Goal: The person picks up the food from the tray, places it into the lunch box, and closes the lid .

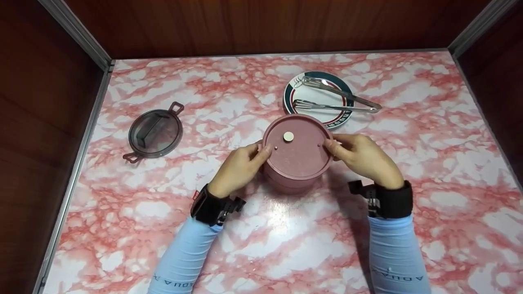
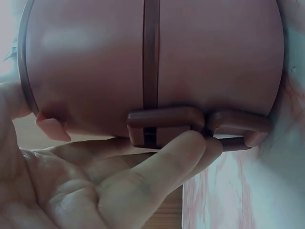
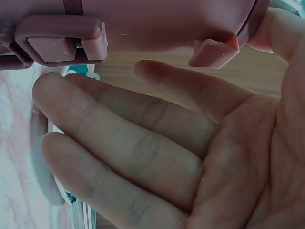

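A round pink lunch box (image 1: 300, 157) stands upright between both hands, its flat lid fitted on top with a small cream knob (image 1: 288, 136). My left hand (image 1: 239, 167) holds its left side, thumb on the lid's rim. In the left wrist view the fingers reach a side handle (image 2: 167, 117), below an outward-tilted lid tab (image 2: 53, 128). On the opposite side, my right hand (image 1: 365, 157) rests its thumb on the rim. The right wrist view shows its other fingers (image 3: 128, 129) stretched out beneath another tilted tab (image 3: 214, 52) and handle (image 3: 62, 24).
Behind the lunch box, metal tongs (image 1: 339, 108) lie across a plate (image 1: 325, 76) with a dark patterned border. To the left sits a round see-through lid (image 1: 161, 134) with a dark grip bar and two loop handles. Dark wooden panels (image 1: 278, 26) enclose the marbled table (image 1: 441, 245).
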A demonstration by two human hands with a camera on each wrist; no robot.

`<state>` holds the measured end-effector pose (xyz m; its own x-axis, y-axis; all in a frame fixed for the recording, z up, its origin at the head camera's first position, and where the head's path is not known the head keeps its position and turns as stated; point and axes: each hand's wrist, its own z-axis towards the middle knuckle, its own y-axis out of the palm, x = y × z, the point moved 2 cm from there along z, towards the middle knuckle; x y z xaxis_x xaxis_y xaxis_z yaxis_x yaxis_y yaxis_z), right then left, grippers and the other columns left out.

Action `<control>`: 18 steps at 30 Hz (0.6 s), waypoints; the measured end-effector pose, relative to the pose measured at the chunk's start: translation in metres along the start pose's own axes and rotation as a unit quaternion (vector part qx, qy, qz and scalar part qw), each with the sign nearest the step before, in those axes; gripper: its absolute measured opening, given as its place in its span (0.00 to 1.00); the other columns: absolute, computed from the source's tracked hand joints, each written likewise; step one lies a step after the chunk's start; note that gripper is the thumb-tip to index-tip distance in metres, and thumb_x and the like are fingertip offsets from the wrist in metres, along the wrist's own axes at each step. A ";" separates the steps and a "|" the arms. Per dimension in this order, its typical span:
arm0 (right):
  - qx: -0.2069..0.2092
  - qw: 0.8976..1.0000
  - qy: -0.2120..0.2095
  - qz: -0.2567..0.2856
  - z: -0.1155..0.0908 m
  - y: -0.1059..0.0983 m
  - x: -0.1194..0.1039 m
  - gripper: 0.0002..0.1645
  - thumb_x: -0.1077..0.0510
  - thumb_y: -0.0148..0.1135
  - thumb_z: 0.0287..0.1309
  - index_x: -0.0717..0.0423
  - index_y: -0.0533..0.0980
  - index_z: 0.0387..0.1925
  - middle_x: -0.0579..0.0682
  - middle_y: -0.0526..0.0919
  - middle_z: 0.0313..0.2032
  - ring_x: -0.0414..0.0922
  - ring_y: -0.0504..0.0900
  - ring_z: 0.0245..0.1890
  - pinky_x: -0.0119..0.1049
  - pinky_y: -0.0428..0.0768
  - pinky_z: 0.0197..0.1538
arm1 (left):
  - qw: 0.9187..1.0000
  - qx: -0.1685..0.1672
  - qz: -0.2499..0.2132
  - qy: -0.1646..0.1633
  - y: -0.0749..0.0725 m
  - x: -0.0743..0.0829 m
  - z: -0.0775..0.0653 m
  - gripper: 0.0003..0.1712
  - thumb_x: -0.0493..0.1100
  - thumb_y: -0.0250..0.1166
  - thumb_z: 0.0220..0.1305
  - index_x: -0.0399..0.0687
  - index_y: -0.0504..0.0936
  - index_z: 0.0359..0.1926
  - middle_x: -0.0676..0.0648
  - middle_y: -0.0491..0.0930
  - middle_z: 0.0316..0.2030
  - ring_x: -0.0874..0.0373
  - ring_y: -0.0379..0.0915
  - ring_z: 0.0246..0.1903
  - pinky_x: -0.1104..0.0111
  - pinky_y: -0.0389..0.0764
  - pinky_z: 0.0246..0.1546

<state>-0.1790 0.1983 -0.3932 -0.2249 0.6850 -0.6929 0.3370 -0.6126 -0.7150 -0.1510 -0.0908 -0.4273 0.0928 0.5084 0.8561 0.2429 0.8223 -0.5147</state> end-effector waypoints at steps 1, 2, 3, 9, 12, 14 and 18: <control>0.001 1.000 -0.003 -0.002 -0.001 0.000 0.000 0.25 0.35 0.49 0.71 0.47 0.82 0.40 0.49 0.84 0.31 0.47 0.83 0.36 0.45 0.76 0.42 | 1.000 -0.003 0.001 0.001 -0.001 0.000 0.000 0.33 0.69 0.49 0.71 0.50 0.83 0.55 0.50 0.84 0.43 0.60 0.79 0.42 0.63 0.78 0.49; 0.003 1.000 -0.006 -0.006 -0.001 -0.001 -0.001 0.25 0.35 0.49 0.71 0.47 0.82 0.40 0.50 0.84 0.31 0.47 0.82 0.36 0.45 0.76 0.41 | 1.000 -0.006 0.002 0.002 -0.001 -0.001 0.000 0.34 0.70 0.48 0.71 0.51 0.83 0.56 0.51 0.84 0.44 0.60 0.79 0.42 0.63 0.77 0.50; 0.006 1.000 -0.009 -0.011 -0.002 -0.001 -0.001 0.25 0.35 0.49 0.71 0.47 0.82 0.40 0.50 0.84 0.31 0.47 0.82 0.35 0.44 0.75 0.41 | 1.000 -0.009 0.003 0.003 -0.002 -0.001 0.000 0.35 0.70 0.48 0.71 0.52 0.82 0.58 0.51 0.84 0.44 0.59 0.79 0.41 0.63 0.77 0.50; 0.019 1.000 -0.014 -0.015 -0.006 -0.003 -0.003 0.26 0.35 0.51 0.70 0.46 0.82 0.52 0.46 0.86 0.35 0.44 0.83 0.37 0.44 0.77 0.43 | 1.000 -0.027 -0.003 -0.005 -0.005 -0.004 0.000 0.40 0.74 0.47 0.68 0.53 0.79 0.63 0.50 0.84 0.42 0.55 0.81 0.38 0.62 0.76 0.52; 0.022 1.000 -0.009 -0.013 -0.008 -0.005 -0.003 0.29 0.35 0.52 0.69 0.47 0.80 0.58 0.47 0.87 0.39 0.44 0.83 0.41 0.45 0.77 0.46 | 1.000 -0.030 -0.001 -0.007 -0.006 -0.004 0.000 0.40 0.74 0.47 0.67 0.51 0.79 0.62 0.49 0.84 0.41 0.55 0.81 0.38 0.61 0.77 0.52; 0.023 1.000 -0.006 -0.015 -0.009 -0.006 -0.004 0.31 0.34 0.52 0.69 0.49 0.79 0.61 0.48 0.87 0.42 0.44 0.83 0.43 0.46 0.77 0.47 | 1.000 -0.030 0.002 -0.008 -0.006 -0.004 0.001 0.40 0.74 0.47 0.67 0.51 0.80 0.61 0.52 0.83 0.44 0.58 0.79 0.40 0.62 0.77 0.51; 0.034 0.999 -0.004 -0.019 -0.011 -0.009 -0.005 0.33 0.35 0.53 0.68 0.50 0.76 0.64 0.51 0.86 0.47 0.45 0.82 0.47 0.48 0.77 0.49 | 0.999 -0.035 0.000 -0.005 -0.007 -0.004 0.001 0.39 0.74 0.47 0.67 0.53 0.81 0.59 0.51 0.84 0.43 0.57 0.80 0.41 0.61 0.77 0.49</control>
<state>-0.1705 0.2050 -0.3822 -0.2429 0.7057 -0.6655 0.2658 -0.6114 -0.7453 -0.1544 -0.0987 -0.4275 0.0831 0.5105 0.8559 0.3094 0.8032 -0.5091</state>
